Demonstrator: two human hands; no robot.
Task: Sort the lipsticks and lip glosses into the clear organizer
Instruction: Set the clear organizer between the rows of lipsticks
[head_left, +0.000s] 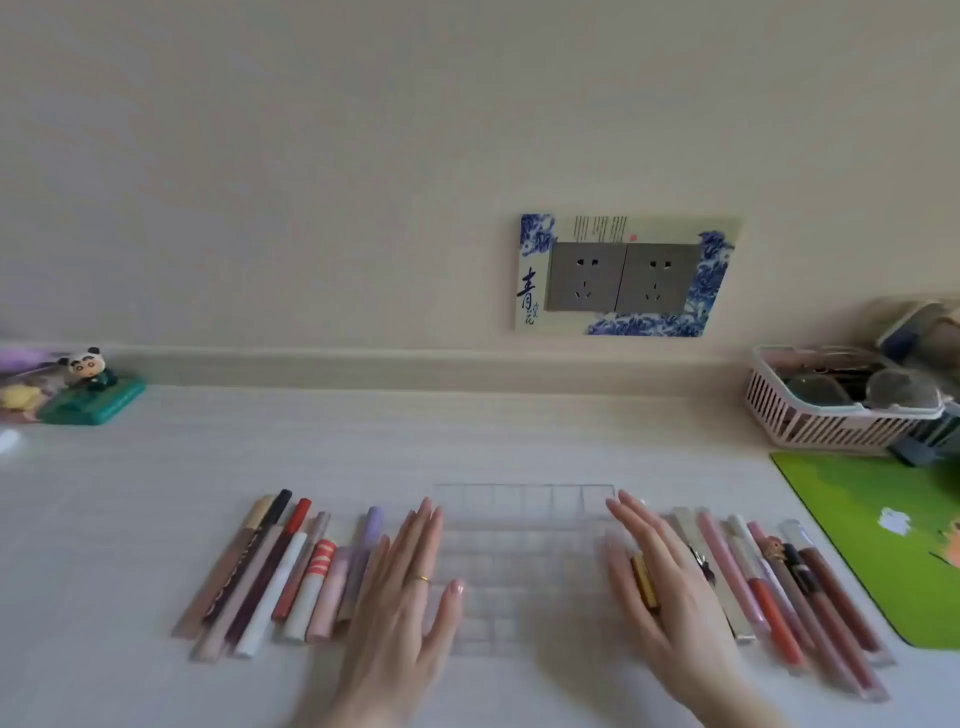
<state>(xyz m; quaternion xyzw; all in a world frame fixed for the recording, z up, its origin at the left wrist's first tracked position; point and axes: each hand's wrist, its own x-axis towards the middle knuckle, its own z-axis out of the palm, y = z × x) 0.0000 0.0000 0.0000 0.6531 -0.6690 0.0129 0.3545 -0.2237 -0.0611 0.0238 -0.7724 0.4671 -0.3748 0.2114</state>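
The left hand (405, 587) lay palm down with its fingers straight and slightly spread, a gold ring (422, 578) on one finger, touching the left edge of the clear organizer (524, 519). The right hand (670, 592) mirrored it at the organizer's right edge, fingers straight and fanned. A short gold-and-dark tube (645, 581) showed on its thumb side (whether the thumb held it could not be told).

The organizer sat on the pale surface (311, 441) between the two hands, its grid of cells showing nothing inside. At its 9 o'clock lay the left row of lipsticks and glosses (270, 571), side by side, partly under the left hand. At 3 o'clock lay the right row (789, 587), just beyond the right hand.

Further out, a green mat (872, 530) lay at 3 o'clock, a pink basket (821, 421) at 2 o'clock, a panda figurine (88, 366) at 10 o'clock, and a double wall socket (623, 278) at 12 o'clock.
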